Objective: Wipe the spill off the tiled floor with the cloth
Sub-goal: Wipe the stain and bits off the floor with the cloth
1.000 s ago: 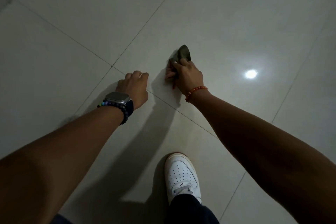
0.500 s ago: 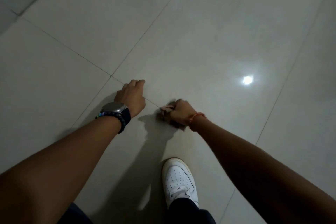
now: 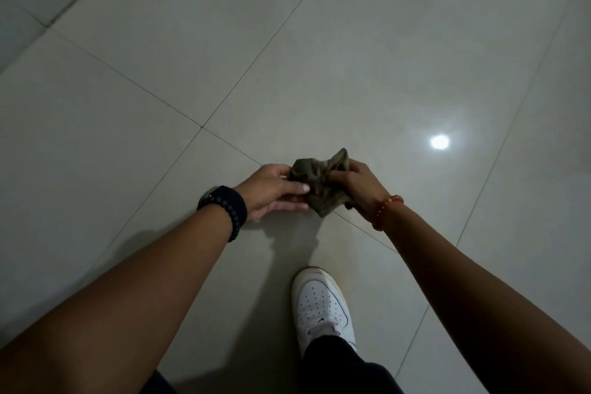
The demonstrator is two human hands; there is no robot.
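Note:
A crumpled olive-green cloth (image 3: 318,184) is held between both my hands, lifted just above the pale tiled floor (image 3: 351,57). My left hand (image 3: 271,190) pinches its left side with thumb and fingers. My right hand (image 3: 358,184), with a red bead bracelet at the wrist, grips its right side. A faint dull streak (image 3: 348,233) marks the tile just below the cloth, near a grout line; I cannot tell if it is wet.
My white sneaker (image 3: 323,307) stands on the floor below the hands, with a dark trouser leg (image 3: 339,365) above it. A bright lamp reflection (image 3: 439,141) shines on the tile to the right. Grout lines cross under the hands.
My right hand dragged the cloth back toward me along the floor, then lifted it. My left hand left the floor and took hold of the cloth's left side.

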